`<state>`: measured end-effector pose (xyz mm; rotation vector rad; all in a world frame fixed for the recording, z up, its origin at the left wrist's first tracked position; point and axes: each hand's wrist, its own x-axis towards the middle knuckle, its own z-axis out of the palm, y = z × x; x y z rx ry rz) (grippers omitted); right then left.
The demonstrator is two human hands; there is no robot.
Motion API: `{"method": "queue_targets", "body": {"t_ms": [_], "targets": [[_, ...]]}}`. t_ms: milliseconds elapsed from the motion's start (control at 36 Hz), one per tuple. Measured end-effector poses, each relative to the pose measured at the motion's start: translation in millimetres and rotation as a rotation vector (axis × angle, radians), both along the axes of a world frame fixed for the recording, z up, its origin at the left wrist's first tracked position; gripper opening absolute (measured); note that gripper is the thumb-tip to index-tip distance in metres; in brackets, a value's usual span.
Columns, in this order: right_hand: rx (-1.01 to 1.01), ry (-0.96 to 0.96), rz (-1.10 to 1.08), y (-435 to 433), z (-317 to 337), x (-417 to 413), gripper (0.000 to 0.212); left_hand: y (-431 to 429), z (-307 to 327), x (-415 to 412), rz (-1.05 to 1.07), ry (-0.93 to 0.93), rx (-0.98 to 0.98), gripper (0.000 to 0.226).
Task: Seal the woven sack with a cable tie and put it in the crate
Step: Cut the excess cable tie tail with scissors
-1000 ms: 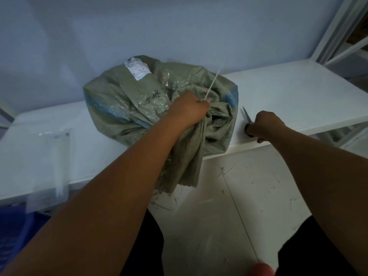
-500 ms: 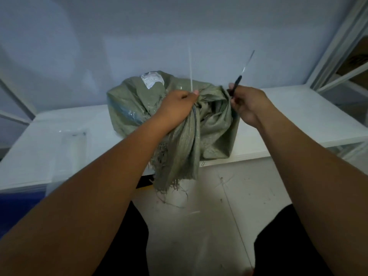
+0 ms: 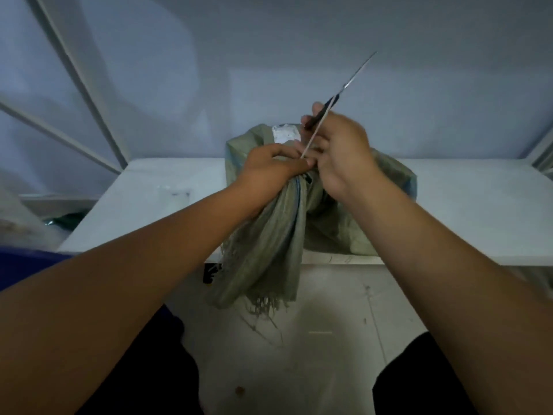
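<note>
On the shelf [image 3: 463, 205] edge, the left hand [image 3: 269, 169] clamps the sack [image 3: 269, 250] at its bunched neck; the cable tie [image 3: 312, 137] rises beside its fingertips, and the right hand [image 3: 344, 154] curls round scissors [image 3: 356, 74].

Olive-green sack [image 3: 269, 235], white label [image 3: 285, 133], white shelf [image 3: 466, 205].

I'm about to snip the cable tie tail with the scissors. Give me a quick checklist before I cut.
1. Neck held: ok, the left hand grips the gathered neck of the woven sack.
2. Tool in hand: ok, the right hand holds the scissors.
3. Blades on the cable tie tail: not ok, they point up and away.
4. Tie cinched tight: cannot tell, hidden by the hands.
5. Sack supported: ok, it rests on the white shelf.
</note>
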<state>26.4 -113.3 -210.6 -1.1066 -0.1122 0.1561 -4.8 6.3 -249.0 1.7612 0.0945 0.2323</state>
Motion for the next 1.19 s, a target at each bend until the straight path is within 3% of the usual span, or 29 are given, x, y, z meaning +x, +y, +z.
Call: {"method": "queue_targets", "body": {"t_ms": [139,222,361,583,778,861,972,1083,1194], "targets": [[-0.085,-0.097,-0.047,14.0,-12.2,-0.3,0.012,20.5,10.2,-6.2,-0.016,0.073,-0.166,0.025],[-0.110,-0.147,-0.135,10.3,-14.4,2.8,0.012,19.0,9.8,-2.7,-0.040,0.092,-0.187,0.015],[-0.292,-0.286,-0.286,0.5,-19.9,5.5,0.023,0.7,7.2,4.1,-0.080,0.094,-0.144,0.019],[-0.129,-0.222,-0.282,-15.6,-25.0,19.0,0.015,-13.7,8.6,13.2,-0.075,0.056,-0.151,0.025],[-0.035,-0.164,-0.122,-27.7,-19.7,22.4,0.014,0.2,11.4,26.9,-0.006,0.104,-0.151,0.012],[-0.169,-0.271,-0.001,-35.2,-23.1,27.7,0.011,9.0,11.9,31.4,-0.002,0.124,-0.106,0.016],[-0.549,-0.509,0.051,-45.7,-22.6,31.3,0.020,15.1,17.4,27.8,-0.004,0.145,-0.082,0.028],[-0.646,-0.552,0.179,-54.4,-19.0,30.9,0.026,18.3,22.4,22.4,-0.003,0.104,-0.125,0.008],[-0.737,-0.524,0.214,-58.6,-22.6,32.9,0.030,19.0,23.3,17.8,-0.019,0.051,-0.186,0.008]]}}
